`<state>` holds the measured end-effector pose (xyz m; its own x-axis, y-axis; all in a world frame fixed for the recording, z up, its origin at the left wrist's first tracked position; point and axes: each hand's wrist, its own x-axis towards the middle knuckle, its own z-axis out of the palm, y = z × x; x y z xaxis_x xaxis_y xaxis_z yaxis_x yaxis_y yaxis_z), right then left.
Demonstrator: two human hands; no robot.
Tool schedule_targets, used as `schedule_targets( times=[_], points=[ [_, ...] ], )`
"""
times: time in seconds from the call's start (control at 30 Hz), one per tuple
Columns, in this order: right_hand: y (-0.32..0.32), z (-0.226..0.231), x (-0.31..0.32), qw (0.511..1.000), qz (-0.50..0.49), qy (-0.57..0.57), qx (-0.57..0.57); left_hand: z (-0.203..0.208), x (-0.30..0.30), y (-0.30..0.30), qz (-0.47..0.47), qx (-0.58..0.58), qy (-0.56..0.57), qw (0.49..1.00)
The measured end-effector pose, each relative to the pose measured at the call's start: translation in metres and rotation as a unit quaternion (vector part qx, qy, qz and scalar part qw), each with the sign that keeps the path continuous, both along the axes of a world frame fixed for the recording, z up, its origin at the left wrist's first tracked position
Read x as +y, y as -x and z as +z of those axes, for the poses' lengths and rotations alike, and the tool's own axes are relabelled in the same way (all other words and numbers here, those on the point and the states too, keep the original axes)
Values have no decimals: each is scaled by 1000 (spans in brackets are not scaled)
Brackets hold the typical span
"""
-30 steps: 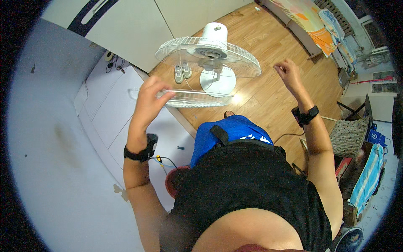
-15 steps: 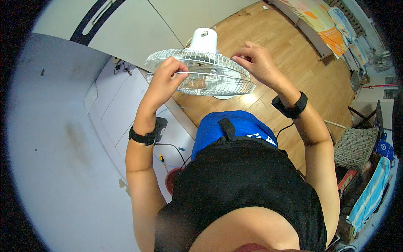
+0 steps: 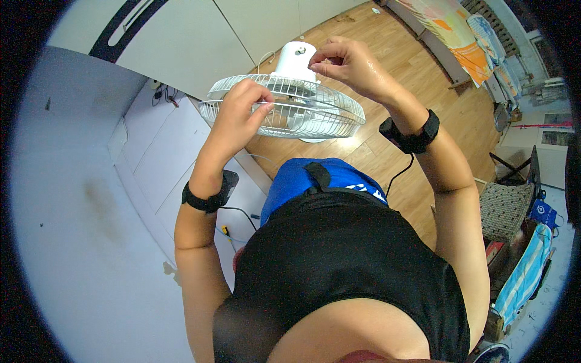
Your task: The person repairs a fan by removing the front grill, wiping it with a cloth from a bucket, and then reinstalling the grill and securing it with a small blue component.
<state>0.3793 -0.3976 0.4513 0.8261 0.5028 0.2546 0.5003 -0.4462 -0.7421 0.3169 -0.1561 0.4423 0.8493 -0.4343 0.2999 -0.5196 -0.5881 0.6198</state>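
White wire cages the fan (image 3: 315, 112), upper centre of my head view. I see the left hand (image 3: 239, 112) pinching the front grille (image 3: 324, 128), seemingly steadying it against the rear half. The right hand's (image 3: 348, 65) fingertips close together beside the motor housing (image 3: 293, 58); whether they hold anything, I can't tell.

Fan, wht. Front grille (image 3: 318, 125): wht wire, approx. edge-on to view, rim pinched in L grip (image 3: 239, 112), extends R of that grip, near side of rear grille (image 3: 333, 94); can't tell if seated. Motor hsg. (image 3: 293, 62): wht, rounded, w/ small knob (image 3: 301, 51), just L of R grip (image 3: 348, 63); contact unclear. Base (image 3: 316, 141): wht, mostly hidden, below both grips.
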Motion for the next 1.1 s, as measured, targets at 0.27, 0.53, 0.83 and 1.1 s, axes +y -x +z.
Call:
schedule_targets(
  times=[0.27, 0.53, 0.83, 1.1],
  points=[
    [-7, 2, 12, 1000, -21, -17, -4, -9, -2, -6, 16, -6, 51, 999],
    [-20, 71, 11, 983, -123, -100, -96, -16, 1, -5, 17, -50, 42, 998],
    [-3, 15, 29, 988, -47, 119, -88, -20, 3, -10, 16, -53, 56, 997],
    [-10, -4, 26, 993, -13, 112, -29, -26, 0, -15, 18, -88, 47, 995]
  ],
)
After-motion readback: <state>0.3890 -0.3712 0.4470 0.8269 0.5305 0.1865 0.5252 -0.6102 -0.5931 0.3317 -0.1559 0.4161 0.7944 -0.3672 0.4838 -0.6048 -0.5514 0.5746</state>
